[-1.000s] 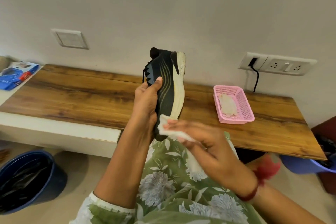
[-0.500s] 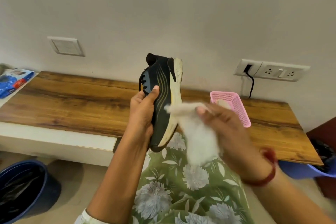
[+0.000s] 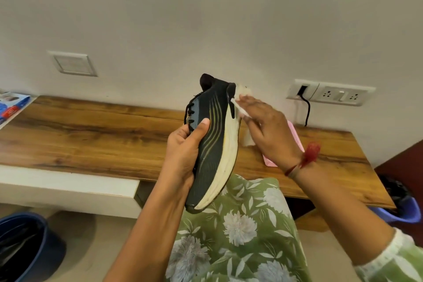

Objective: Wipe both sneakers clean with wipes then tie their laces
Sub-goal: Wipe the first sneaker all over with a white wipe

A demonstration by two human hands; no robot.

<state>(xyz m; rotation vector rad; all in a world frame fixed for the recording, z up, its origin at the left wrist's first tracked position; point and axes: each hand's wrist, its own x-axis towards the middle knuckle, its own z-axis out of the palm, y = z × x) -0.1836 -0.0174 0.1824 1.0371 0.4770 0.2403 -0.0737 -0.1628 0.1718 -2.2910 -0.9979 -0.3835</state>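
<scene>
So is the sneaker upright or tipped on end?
On end: left hand grips the sneaker heel up, toe down; right hand holds a wipe at its heel.

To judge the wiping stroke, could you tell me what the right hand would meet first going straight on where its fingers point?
The right hand holds the white wipe against the black cream-soled sneaker; straight on, it likely presses into that sneaker's heel.
</scene>
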